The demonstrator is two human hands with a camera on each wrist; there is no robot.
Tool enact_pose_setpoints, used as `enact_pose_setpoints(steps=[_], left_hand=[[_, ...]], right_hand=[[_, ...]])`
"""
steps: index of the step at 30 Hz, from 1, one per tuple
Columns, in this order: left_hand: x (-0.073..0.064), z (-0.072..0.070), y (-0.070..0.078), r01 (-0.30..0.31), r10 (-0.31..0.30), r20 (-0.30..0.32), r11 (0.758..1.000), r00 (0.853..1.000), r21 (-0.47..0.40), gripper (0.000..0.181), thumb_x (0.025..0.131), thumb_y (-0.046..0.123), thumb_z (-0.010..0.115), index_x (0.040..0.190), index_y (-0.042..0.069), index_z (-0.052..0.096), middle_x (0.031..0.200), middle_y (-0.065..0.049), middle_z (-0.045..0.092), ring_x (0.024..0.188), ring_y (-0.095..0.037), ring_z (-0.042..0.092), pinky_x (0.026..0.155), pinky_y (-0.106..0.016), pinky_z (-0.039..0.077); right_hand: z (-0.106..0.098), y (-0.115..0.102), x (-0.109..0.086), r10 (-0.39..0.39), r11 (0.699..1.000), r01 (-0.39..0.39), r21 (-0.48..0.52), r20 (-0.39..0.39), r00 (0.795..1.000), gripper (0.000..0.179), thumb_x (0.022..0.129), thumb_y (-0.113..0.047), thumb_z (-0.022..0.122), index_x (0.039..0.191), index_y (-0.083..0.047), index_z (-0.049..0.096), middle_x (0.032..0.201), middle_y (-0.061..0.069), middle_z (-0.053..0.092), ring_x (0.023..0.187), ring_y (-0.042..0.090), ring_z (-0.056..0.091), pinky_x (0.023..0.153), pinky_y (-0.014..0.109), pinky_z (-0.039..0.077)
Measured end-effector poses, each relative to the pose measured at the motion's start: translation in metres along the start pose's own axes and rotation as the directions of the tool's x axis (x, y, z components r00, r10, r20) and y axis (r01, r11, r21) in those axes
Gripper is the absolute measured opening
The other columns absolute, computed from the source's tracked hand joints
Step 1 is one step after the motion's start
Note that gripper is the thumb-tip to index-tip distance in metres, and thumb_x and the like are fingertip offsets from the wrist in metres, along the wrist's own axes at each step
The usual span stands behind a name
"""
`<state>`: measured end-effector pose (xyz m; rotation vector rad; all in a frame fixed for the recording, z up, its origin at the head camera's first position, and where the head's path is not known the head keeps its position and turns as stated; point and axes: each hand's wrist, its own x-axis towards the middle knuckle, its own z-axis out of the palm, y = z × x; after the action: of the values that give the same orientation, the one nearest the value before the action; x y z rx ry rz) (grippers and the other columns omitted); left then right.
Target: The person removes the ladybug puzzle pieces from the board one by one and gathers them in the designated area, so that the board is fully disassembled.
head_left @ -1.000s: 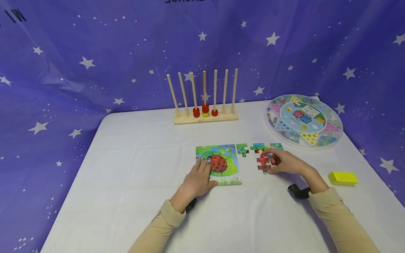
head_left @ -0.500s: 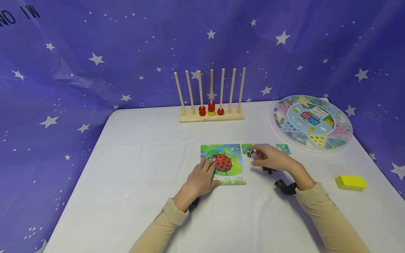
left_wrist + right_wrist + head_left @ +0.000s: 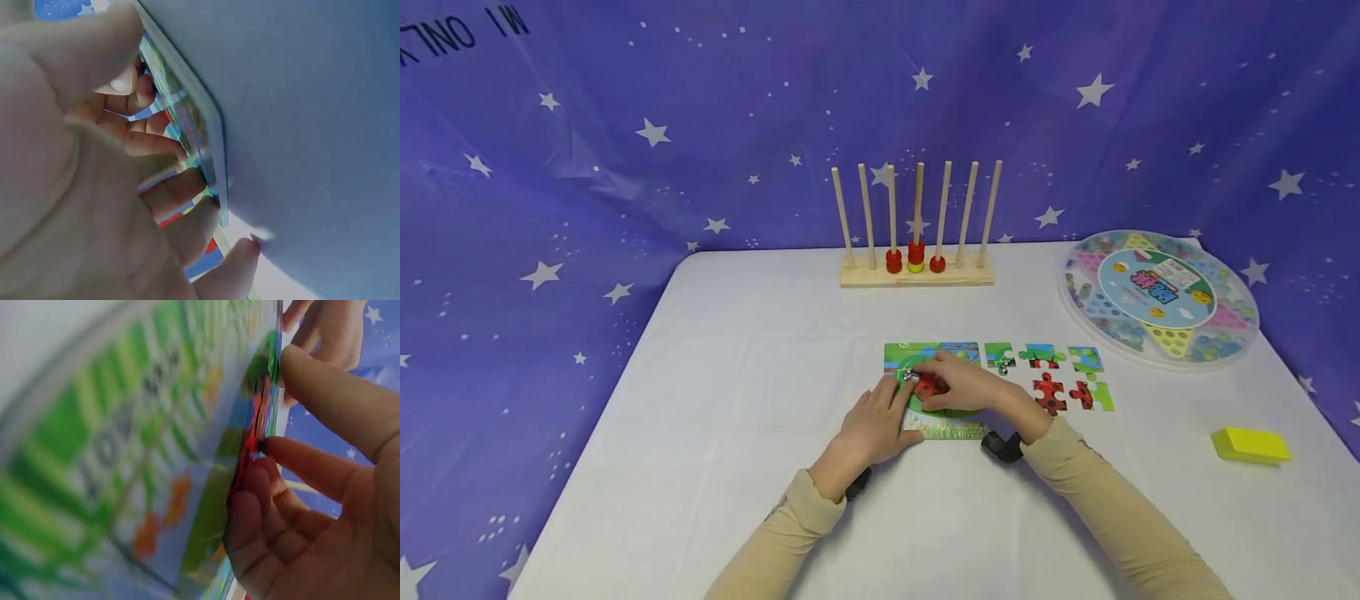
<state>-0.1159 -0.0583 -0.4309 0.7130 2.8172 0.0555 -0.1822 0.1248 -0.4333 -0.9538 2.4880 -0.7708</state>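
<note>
A ladybug jigsaw board (image 3: 951, 427) lies on the white-covered table in the head view. My left hand (image 3: 874, 423) rests over its left side, fingers extended, thumb near its front edge. My right hand (image 3: 966, 385) reaches over the board from the right. In the right wrist view, its bent fingertips (image 3: 270, 447) are right at the red ladybug picture (image 3: 255, 422); I cannot tell whether they grip a piece there. To the right lie loose puzzle pieces: a top row with a blue-green piece (image 3: 1086, 360), and below it a red spotted piece (image 3: 1049, 395) and a red-green piece (image 3: 1101, 395).
Behind the board stands a wooden peg rack (image 3: 917, 279) with a few red and yellow beads. A round clear marble-game case (image 3: 1157, 287) lies at the back right. A yellow block (image 3: 1251, 446) sits at the right. A purple star-patterned cloth (image 3: 760, 100) hangs behind.
My right hand has left the loose red-green piece and moved left onto the ladybug board. My left hand has stayed on the board. The whole view has shifted slightly.
</note>
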Motion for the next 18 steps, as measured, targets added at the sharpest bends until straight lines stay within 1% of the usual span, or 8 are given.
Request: enact_pose_setpoints(steps=[2,4,7,10,14,18], left_hand=[[-0.0019,-0.0002,0.0001,0.003,-0.003,-0.01,1.0,1.0,0.002,0.072,0.089,0.051,0.048,0.137,0.001,0.03,0.133,-0.014,0.029,0.125,-0.024,0.033,0.098,-0.037,0.032],[-0.0035,-0.0001,0.001,0.014,-0.014,-0.004,1.0,1.0,0.011,0.07,0.09,0.05,0.047,0.135,-0.001,0.031,0.134,-0.014,0.029,0.126,-0.024,0.032,0.098,-0.038,0.032],[-0.0046,0.0015,0.0029,0.047,-0.048,0.035,0.998,0.998,0.029,0.069,0.091,0.05,0.042,0.138,0.001,0.029,0.141,-0.014,0.024,0.132,-0.024,0.023,0.101,-0.039,0.028],[-0.0057,0.003,0.0053,0.086,-0.09,0.073,0.995,0.993,0.052,0.069,0.092,0.051,0.037,0.141,0.004,0.026,0.146,-0.013,0.018,0.135,-0.024,0.016,0.103,-0.04,0.025],[-0.0072,0.0022,0.0071,0.115,-0.12,0.09,0.991,0.989,0.063,0.069,0.092,0.052,0.037,0.142,0.006,0.025,0.146,-0.014,0.017,0.135,-0.024,0.016,0.103,-0.041,0.025],[-0.0081,0.0009,0.0062,0.117,-0.123,0.087,0.991,0.989,0.072,0.071,0.092,0.053,0.036,0.141,0.003,0.023,0.146,-0.013,0.018,0.134,-0.023,0.017,0.102,-0.04,0.025]], right_hand=[[0.0024,-0.0037,0.0001,0.02,1.0,-0.02,0.002,-0.013,1.0,0.059,0.08,-0.027,0.071,0.128,-0.001,0.049,0.109,0.014,0.046,0.087,0.02,0.049,0.072,0.033,0.043],[0.004,-0.0067,0.0001,0.031,0.999,-0.031,-0.014,-0.023,0.999,0.059,0.078,-0.028,0.073,0.126,-0.002,0.05,0.11,0.014,0.046,0.089,0.021,0.05,0.074,0.035,0.044],[0.0054,-0.0093,0.0003,0.038,0.999,-0.039,-0.033,-0.031,0.999,0.057,0.076,-0.028,0.074,0.122,-0.004,0.052,0.109,0.012,0.046,0.089,0.021,0.05,0.074,0.035,0.044],[0.006,-0.0108,0.0,0.053,0.998,-0.054,-0.034,-0.039,0.998,0.055,0.075,-0.026,0.076,0.119,-0.006,0.052,0.106,0.01,0.046,0.087,0.02,0.05,0.073,0.035,0.044],[0.0067,-0.011,0.0004,0.064,0.998,-0.065,-0.019,-0.05,0.997,0.055,0.074,-0.024,0.077,0.119,-0.006,0.051,0.104,0.008,0.046,0.085,0.019,0.049,0.072,0.035,0.043],[0.0073,-0.0106,0.0024,0.059,0.998,-0.059,0.001,-0.049,0.997,0.056,0.074,-0.023,0.077,0.119,-0.004,0.05,0.099,0.005,0.048,0.082,0.017,0.046,0.07,0.034,0.041]])
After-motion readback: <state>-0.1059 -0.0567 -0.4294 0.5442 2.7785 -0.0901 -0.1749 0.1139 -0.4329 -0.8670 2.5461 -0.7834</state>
